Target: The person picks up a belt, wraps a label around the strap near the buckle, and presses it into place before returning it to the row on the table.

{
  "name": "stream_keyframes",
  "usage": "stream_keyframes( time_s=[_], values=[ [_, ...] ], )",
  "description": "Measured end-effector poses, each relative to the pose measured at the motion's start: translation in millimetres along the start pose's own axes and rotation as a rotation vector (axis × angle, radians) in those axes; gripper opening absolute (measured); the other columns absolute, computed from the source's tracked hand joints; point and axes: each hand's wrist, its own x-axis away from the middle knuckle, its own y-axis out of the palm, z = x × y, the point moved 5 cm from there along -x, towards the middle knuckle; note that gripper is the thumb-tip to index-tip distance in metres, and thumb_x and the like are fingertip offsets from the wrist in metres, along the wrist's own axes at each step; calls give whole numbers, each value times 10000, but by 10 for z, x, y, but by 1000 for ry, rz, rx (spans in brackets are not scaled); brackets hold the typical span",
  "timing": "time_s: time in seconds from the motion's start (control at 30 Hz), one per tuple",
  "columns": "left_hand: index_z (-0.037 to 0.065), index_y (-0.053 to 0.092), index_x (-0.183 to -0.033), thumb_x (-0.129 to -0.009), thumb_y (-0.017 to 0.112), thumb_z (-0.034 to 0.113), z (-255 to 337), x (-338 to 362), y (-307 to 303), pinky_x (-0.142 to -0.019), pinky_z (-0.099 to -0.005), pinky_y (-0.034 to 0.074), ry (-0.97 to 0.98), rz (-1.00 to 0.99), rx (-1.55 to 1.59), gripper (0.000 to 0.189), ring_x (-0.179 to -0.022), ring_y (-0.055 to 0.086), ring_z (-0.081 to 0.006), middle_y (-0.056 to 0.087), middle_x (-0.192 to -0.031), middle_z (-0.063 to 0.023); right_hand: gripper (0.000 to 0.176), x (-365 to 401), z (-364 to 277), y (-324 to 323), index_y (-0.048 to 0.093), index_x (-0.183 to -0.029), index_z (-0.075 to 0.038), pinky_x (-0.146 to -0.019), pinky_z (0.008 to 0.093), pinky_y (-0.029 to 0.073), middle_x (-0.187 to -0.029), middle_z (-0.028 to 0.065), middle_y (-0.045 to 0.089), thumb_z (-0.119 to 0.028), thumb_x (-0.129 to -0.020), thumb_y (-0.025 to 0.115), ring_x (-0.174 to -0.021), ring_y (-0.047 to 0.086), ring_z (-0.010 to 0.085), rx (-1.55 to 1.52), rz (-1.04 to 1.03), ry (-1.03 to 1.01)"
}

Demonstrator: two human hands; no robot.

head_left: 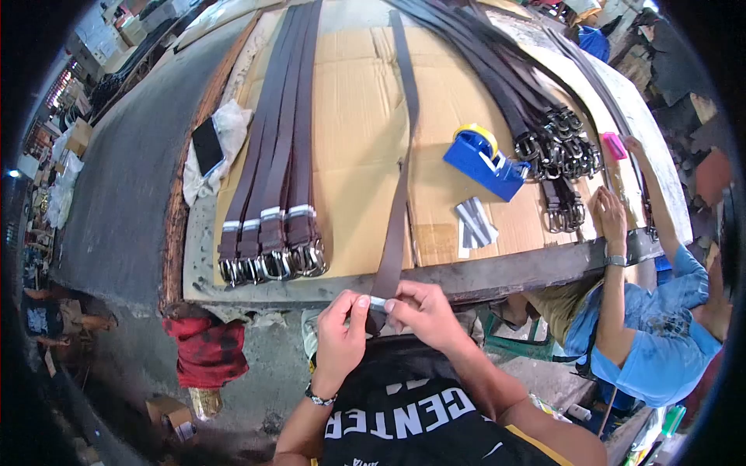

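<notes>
A dark brown belt (400,210) runs from the far side of the table over its front edge to my hands. A small white and grey label (378,302) lies across the belt near its end. My left hand (344,326) is closed on the belt, its thumb at the label's left side. My right hand (426,314) is closed in a pinch at the label's right side. The belt's buckle end is mostly hidden below my hands.
Labelled belts (272,194) lie at left, more buckled belts (559,144) at right. A blue tape dispenser (486,165), label strips (475,225) and a phone (207,146) on plastic sit on the table. A co-worker in a blue shirt (653,334) works at right.
</notes>
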Motion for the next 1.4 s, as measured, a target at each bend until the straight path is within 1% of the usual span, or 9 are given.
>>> stream_keyframes(
  time_s=[0.2, 0.33, 0.47, 0.67, 0.87, 1.07, 1.17, 1.27, 1.4],
  values=[
    [-38, 583, -871, -960, 630, 65, 12, -18, 22, -604, -276, 459, 70, -40, 134, 144, -647, 578, -127, 587, -747, -76, 192, 30, -58, 15, 608, -895, -2, -584, 223, 447, -723, -9, 591, -178, -957, 657, -646, 532, 43, -27, -5, -13],
    [-46, 614, -903, -977, 616, 91, 40, -33, -1, -621, -290, 460, 75, -70, 100, 156, -657, 581, -159, 607, -782, -95, 226, 5, -98, 62, 621, -927, 15, -574, 220, 405, -725, -35, 561, -199, -947, 692, -659, 479, 31, 27, 57, -110],
    [-55, 600, -903, -991, 593, 97, 86, -28, 3, -622, -309, 452, 106, -53, 57, 175, -646, 551, -187, 588, -753, -113, 226, -2, 14, -32, 633, -953, 25, -558, 230, 382, -724, -53, 534, -192, -942, 699, -662, 446, 27, 175, 17, -21],
    [-49, 580, -900, -991, 595, 108, 12, -8, -4, -620, -314, 452, 8, -64, 25, 183, -640, 547, -188, 575, -747, -120, 214, -10, -52, -30, 602, -891, 4, -557, 222, 379, -700, -43, 515, -183, -944, 691, -650, 448, 27, 103, -54, 34],
    [-42, 566, -884, -1005, 576, 133, 61, -41, 12, -617, -332, 450, 42, -92, 51, 212, -639, 550, -209, 557, -738, -137, 184, -2, -125, 30, 606, -919, -3, -573, 215, 395, -785, -53, 548, -170, -960, 670, -682, 482, 23, 137, -46, -24],
    [-42, 565, -881, -1011, 571, 143, 34, -46, 47, -610, -352, 439, 76, -67, 0, 227, -628, 523, -270, 533, -724, -153, 205, 5, -125, 10, 646, -1036, 11, -601, 215, 426, -816, -34, 589, -178, -960, 669, -701, 507, 32, 89, -96, 60],
    [-44, 564, -873, -1014, 567, 146, 9, -30, 48, -615, -357, 444, 54, -56, -30, 236, -630, 525, -285, 536, -726, -158, 163, 10, -115, -12, 653, -1028, 7, -540, 221, 380, -713, -35, 552, -141, -961, 655, -619, 478, 42, 117, -79, 10],
    [-47, 561, -857, -1011, 574, 145, -3, -23, 46, -611, -360, 441, 25, -61, -18, 247, -630, 527, -284, 538, -725, -160, 217, 25, -161, 2, 645, -1037, 10, -609, 217, 433, -804, -40, 580, -186, -952, 679, -701, 505, 31, 91, -78, 0],
    [-51, 557, -841, -1007, 582, 141, 81, -40, 62, -601, -365, 431, 127, -73, 71, 255, -622, 515, -282, 536, -721, -161, 203, 15, -83, -4, 636, -1012, 10, -608, 216, 429, -786, -44, 557, -181, -954, 673, -702, 491, 29, 163, -57, -13]
  ],
)
